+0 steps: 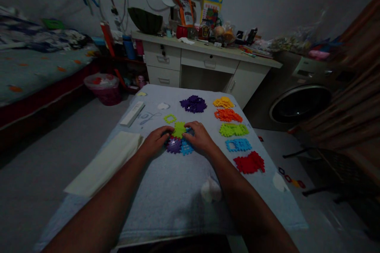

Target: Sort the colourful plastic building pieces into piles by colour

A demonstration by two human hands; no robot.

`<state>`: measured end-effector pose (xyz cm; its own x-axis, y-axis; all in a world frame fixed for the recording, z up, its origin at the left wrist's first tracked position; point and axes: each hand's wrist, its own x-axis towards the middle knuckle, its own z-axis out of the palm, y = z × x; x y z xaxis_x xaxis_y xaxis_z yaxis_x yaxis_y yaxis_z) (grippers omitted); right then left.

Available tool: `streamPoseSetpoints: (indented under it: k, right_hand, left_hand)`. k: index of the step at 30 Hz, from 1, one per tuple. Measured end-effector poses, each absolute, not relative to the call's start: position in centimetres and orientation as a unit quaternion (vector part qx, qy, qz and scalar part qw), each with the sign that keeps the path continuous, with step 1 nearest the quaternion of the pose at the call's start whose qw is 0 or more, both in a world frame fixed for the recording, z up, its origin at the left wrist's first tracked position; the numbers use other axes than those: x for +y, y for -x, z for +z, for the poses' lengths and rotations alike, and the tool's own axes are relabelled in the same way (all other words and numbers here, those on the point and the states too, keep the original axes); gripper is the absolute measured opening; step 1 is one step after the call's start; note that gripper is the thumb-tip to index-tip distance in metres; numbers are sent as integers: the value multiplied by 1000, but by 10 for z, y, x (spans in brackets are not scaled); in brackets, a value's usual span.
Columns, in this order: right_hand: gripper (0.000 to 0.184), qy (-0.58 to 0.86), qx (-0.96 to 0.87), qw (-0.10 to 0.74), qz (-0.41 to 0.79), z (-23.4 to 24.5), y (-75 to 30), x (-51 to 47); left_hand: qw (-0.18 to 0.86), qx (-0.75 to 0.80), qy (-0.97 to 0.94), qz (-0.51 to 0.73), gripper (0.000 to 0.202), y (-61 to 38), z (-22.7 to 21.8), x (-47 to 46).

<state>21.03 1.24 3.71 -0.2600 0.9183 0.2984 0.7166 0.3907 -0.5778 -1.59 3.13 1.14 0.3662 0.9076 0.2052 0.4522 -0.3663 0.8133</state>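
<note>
My left hand (156,139) and my right hand (199,137) rest on a small cluster of joined plastic pieces on the cloth-covered table (166,189). The cluster has a green piece (179,129) on top, a purple piece (173,146) and a blue piece (187,148). Both hands have fingers curled and pressed onto the cluster from either side. A loose green ring piece (170,118) lies just beyond the left hand.
Sorted piles lie to the right: purple (193,104), yellow (223,102), orange (228,115), green (233,129), blue (238,144), red (249,163). A white box (132,113) and a folded white cloth (103,164) lie left. A desk (208,57) and a washing machine (299,102) stand behind.
</note>
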Motion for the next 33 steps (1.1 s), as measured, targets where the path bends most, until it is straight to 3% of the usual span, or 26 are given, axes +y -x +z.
streamPoseSetpoints:
  k: [3, 14, 23, 33]
  right_hand:
    - [49, 528, -790, 270, 155, 30, -201, 7]
    - [21, 574, -783, 218, 105, 33, -207, 3]
    - [26, 628, -716, 302, 42, 57, -262, 19]
    - [23, 742, -631, 221, 53, 83, -345, 10]
  left_hand:
    - [345, 439, -751, 351, 39, 16, 10, 31]
    - [317, 456, -763, 331, 43, 15, 10, 31]
    - [290, 454, -781, 316, 42, 15, 11, 32]
    - [200, 461, -804, 319, 35, 15, 12, 32]
